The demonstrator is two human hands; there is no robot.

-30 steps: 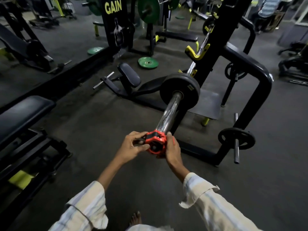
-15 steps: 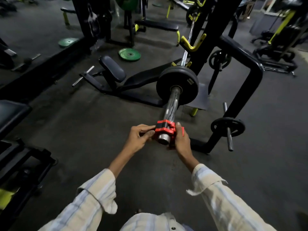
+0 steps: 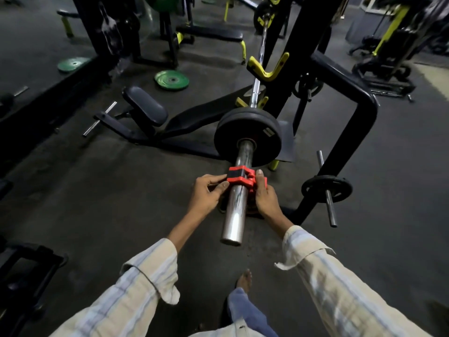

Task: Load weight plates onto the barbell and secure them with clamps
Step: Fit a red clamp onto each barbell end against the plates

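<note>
Both hands are gripping a red clamp (image 3: 241,177) ringed around the steel barbell sleeve (image 3: 237,198). The left hand (image 3: 207,193) is pinching its left side; the right hand (image 3: 266,194) is curling around its right side. Just beyond the hands, black weight plates (image 3: 247,136) are sitting on the sleeve, apart from the clamp. To finish well, the clamp likely needs sliding flush against the plates, kept square, before its lever is closed.

It's dim in here, the rubber floor (image 3: 97,190) soaking up most of the light. A bright glare streaks the chrome barbell sleeve (image 3: 237,205). Straight rack posts (image 3: 301,57) bow near the edges, and far corners go murky and soft.
</note>
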